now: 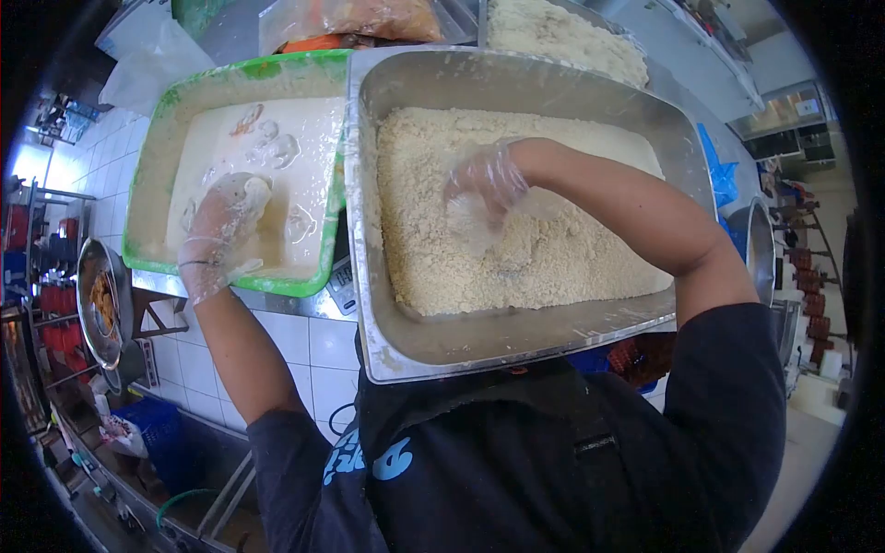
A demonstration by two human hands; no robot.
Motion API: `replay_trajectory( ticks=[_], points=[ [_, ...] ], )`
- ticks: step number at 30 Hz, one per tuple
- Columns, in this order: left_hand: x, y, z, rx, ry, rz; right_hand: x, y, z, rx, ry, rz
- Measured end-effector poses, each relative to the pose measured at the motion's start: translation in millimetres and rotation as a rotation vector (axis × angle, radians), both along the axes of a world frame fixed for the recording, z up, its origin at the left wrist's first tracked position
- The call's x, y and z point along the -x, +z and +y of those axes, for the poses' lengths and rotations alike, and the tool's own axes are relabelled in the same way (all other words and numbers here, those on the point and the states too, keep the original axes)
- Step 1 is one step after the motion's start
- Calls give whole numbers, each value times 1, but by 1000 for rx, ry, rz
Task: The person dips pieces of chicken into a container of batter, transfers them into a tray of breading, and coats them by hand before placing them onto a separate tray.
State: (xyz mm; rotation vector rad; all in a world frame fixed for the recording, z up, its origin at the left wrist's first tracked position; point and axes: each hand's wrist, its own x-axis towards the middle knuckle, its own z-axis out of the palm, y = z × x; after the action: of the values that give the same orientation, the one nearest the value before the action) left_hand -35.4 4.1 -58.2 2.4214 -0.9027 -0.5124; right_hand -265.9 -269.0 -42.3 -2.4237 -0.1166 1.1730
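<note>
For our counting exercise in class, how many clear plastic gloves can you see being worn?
2: one on the left hand, in the green-rimmed tub of white liquid; one on the right hand, at the crumbs in the metal tray.

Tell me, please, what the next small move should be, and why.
I would probably lift the plastic-gloved left hand and let it drip over the glossy white batter: its glove looks smeared, while the plastic-gloved right hand is down in pale, dry-looking crumbs.
</note>
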Motion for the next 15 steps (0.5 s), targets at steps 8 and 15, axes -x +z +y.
replay_trajectory(
  ticks=[8, 15],
  points=[
    [25, 23, -10, 72, 79, 218, 15, 27, -14, 90, -97, -152],
    [21, 19, -6, 50, 99, 136, 70, 99, -64, -273, -367, -667]
  ],
)
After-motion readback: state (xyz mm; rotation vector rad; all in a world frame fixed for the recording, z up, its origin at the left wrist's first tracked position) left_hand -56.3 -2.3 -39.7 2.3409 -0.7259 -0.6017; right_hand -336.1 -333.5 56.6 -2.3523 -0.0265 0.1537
